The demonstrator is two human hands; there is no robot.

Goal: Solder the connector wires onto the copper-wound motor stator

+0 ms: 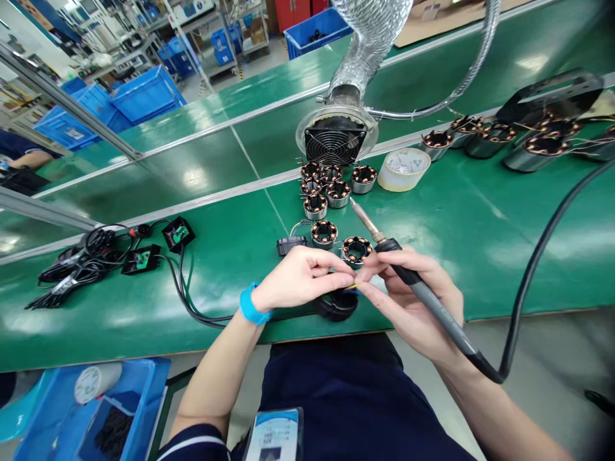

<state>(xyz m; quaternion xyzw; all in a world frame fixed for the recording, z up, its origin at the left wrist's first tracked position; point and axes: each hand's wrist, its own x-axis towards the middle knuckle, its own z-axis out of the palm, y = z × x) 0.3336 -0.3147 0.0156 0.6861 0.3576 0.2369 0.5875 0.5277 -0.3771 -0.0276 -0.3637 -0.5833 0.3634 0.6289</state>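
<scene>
My left hand point(302, 275), with a blue wristband point(250, 303), has its thumb and finger pinched at a short yellow wire point(354, 286). My right hand point(423, 307) holds a soldering iron point(435, 310) across the palm, its tip pointing up and left, away from the wire. The thumb and finger of that hand also meet at the yellow wire. Just below the fingertips lies a round black housing point(336, 312), partly covered by my left hand. A motor stator point(343, 251) with copper coils sits right behind the fingers, and another stator point(324, 239) stands beyond it.
Several small stators point(337, 193) stand before a fume fan point(335, 146). A white tub point(403, 171) is beside them, with larger stators point(535, 157) at right. Cables point(91, 259) and open black boxes point(141, 259) lie at left. The iron's cord point(523, 282) arcs at right.
</scene>
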